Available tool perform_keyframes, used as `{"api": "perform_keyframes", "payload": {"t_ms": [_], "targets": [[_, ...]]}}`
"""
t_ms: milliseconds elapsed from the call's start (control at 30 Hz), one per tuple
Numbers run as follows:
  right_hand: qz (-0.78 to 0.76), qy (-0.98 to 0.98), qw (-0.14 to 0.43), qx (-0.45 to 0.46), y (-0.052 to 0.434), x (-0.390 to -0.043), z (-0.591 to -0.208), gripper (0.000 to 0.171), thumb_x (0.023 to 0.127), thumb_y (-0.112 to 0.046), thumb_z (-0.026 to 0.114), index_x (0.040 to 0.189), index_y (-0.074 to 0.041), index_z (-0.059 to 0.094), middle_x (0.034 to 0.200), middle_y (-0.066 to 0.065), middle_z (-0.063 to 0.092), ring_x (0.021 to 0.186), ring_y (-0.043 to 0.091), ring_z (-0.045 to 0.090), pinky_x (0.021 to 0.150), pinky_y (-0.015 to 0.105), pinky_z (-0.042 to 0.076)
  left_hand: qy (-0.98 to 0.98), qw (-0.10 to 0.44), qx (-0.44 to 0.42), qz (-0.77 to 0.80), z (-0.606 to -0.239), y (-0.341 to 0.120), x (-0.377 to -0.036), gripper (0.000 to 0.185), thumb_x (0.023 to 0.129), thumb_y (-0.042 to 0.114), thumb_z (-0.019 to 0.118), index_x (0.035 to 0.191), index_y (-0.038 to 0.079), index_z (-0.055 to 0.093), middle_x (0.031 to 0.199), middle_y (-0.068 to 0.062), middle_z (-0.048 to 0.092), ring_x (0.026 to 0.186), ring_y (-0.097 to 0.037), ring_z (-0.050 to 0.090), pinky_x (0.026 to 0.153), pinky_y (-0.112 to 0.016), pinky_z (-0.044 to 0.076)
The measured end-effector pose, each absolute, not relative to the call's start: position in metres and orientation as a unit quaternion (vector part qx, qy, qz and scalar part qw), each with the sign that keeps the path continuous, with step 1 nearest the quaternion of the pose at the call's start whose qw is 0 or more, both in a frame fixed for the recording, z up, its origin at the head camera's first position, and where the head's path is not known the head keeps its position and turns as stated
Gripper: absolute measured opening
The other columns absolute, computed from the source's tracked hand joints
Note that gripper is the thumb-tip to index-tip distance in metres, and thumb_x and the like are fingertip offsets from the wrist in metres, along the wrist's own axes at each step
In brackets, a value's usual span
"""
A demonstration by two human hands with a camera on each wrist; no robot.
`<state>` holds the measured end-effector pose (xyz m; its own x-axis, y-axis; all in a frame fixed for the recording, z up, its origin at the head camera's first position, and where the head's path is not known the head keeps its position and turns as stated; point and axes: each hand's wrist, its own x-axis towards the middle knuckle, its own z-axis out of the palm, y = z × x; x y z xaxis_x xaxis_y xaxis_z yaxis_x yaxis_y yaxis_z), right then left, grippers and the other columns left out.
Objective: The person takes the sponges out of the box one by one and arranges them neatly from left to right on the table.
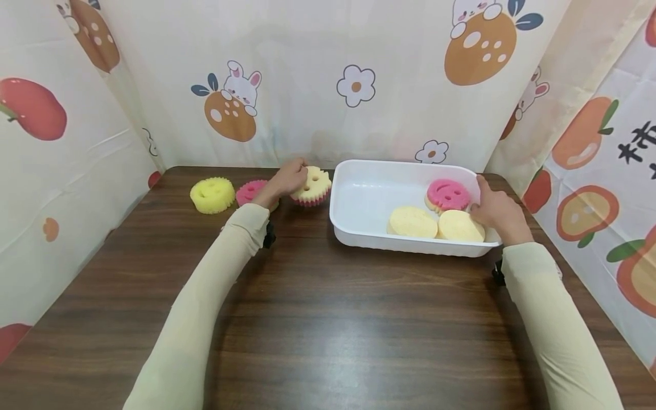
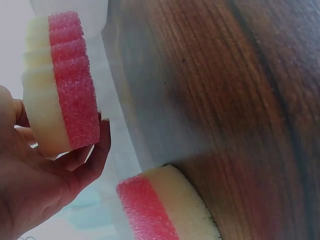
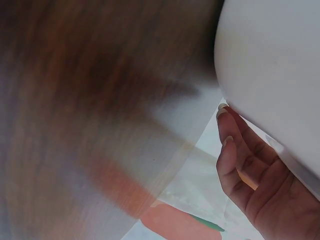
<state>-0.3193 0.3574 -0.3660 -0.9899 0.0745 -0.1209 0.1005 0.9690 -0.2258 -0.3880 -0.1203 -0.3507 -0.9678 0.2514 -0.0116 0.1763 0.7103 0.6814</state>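
Note:
My left hand (image 1: pixel 290 177) grips a round scalloped sponge (image 1: pixel 314 187) by its edge, cream on top and pink below, just left of the white tray (image 1: pixel 359 239). In the left wrist view that sponge (image 2: pixel 75 85) is off the table, fingers around its near end. My right hand (image 1: pixel 499 210) holds the tray's right end, its fingers (image 3: pixel 235 145) curled under the rim outside. Inside the tray lie a pink smiley sponge (image 1: pixel 448 195) and two plain cream rounds (image 1: pixel 412 222). Below my left wrist sits another pink sponge (image 1: pixel 248 192), partly hidden.
A yellow smiley sponge (image 1: pixel 212 195) lies at the far left of the brown wooden table (image 1: pixel 328 319). Printed cloth (image 1: pixel 307 114) hangs close behind the table and along both sides. My sleeves stretch over the front of the table.

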Motion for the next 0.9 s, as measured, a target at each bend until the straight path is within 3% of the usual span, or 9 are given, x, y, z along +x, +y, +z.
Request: {"api": "perform_keyframes", "payload": {"t_ms": [367,633,900], "targets": [[-0.121,0.990,0.053,0.042,0.356,-0.317,-0.364,0.086,0.098,-0.029,0.048,0.158,-0.008,-0.009,0.133,0.044,0.039,0.112,0.060,0.048,0.089,0.074,0.042,0.921,0.066,0.096,0.370,-0.361,-0.124,-0.387,0.042,0.103,0.027,0.029,0.135,0.007,0.048,0.138,-0.015,0.052,0.117,-0.026,0.048,0.105,-0.043,0.041],[-0.120,0.991,0.045,0.032,0.356,-0.317,-0.367,0.085,0.097,-0.028,0.048,0.158,-0.007,-0.008,0.131,0.044,0.041,0.110,0.060,0.051,0.088,0.073,0.044,0.926,0.077,0.095,0.358,-0.369,-0.129,-0.386,0.045,0.103,0.025,0.027,0.141,0.007,0.043,0.145,-0.018,0.048,0.109,-0.028,0.049,0.094,-0.039,0.042],[-0.119,0.992,0.040,0.032,0.358,-0.319,-0.368,0.086,0.097,-0.028,0.048,0.158,-0.007,-0.008,0.132,0.044,0.041,0.110,0.060,0.051,0.088,0.073,0.043,0.928,0.083,0.097,0.349,-0.371,-0.128,-0.389,0.047,0.103,0.024,0.029,0.145,0.006,0.040,0.149,-0.018,0.045,0.111,-0.028,0.047,0.096,-0.039,0.040]]}}
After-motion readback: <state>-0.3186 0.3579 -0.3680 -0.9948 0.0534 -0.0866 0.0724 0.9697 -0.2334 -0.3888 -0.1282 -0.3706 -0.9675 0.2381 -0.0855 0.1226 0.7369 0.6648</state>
